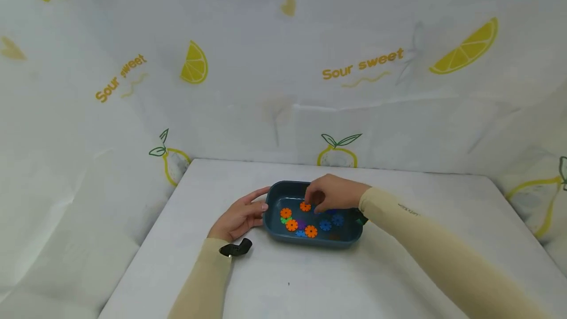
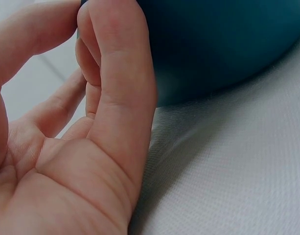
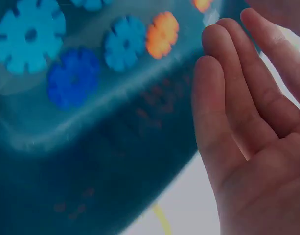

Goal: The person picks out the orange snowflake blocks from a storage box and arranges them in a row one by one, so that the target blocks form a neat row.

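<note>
Two hands at blue tray (image 1: pixel 283 188), mid-bench (image 1: pixel 398 279), edges well apart. Left hand (image 1: pixel 239 218) touching its wall, fingers relaxed; right hand (image 1: pixel 332 193) above orange, blue flower discs (image 1: pixel 291 225), fingers' grip unclear.

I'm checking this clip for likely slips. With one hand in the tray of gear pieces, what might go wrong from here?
1. The right hand reaches among loose, closely packed gear pieces; it may nudge or lift more than one.
2. The left hand only rests against the tray wall, so the tray might slide on the smooth tablecloth.
3. The right wrist view is blurred, so a weak pinch may go unnoticed.
</note>
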`<state>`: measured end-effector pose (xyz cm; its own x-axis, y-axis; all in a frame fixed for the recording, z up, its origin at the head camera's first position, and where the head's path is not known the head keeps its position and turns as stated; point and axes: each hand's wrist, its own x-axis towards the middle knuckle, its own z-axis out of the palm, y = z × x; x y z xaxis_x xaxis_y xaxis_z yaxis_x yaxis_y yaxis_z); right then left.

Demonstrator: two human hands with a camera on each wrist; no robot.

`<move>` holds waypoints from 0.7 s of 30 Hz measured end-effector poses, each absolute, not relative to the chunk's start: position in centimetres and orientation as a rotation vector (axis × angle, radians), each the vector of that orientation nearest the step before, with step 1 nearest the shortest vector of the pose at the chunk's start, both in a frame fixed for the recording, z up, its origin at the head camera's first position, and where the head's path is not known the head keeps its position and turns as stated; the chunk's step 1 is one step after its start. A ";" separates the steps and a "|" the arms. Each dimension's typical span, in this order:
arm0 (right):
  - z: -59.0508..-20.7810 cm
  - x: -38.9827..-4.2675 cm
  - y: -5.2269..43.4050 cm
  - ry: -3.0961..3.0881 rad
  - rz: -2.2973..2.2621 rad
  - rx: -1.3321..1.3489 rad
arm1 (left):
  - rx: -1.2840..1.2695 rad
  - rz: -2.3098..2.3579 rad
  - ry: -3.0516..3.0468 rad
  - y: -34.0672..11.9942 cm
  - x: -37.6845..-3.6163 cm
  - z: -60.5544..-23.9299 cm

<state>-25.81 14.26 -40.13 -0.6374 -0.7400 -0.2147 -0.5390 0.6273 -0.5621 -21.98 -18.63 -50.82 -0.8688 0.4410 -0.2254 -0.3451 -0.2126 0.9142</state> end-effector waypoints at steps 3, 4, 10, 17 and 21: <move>-40.8 -25.5 12.9 2.380 -0.541 -1.039 | 0.122 2.111 1.557 -18.7 -22.0 -50.6; -41.0 -25.3 12.6 2.368 -0.515 -1.044 | 0.123 2.110 1.555 -18.7 -22.0 -50.6; -41.8 -24.5 11.5 2.327 -0.396 -1.079 | 0.139 2.114 1.550 -18.6 -22.1 -50.5; -42.3 -24.1 10.9 2.316 -0.340 -1.109 | 0.145 2.123 1.538 -18.6 -22.0 -50.5; -42.7 -24.2 10.6 2.322 -0.308 -1.127 | 0.141 2.129 1.534 -18.6 -22.0 -50.6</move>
<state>-24.21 10.56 -42.72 -0.5076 -0.7801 -0.3656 -0.6577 0.6250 -0.4204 -22.04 -18.60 -50.61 -0.8658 0.4563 -0.2054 -0.3392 -0.2335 0.9113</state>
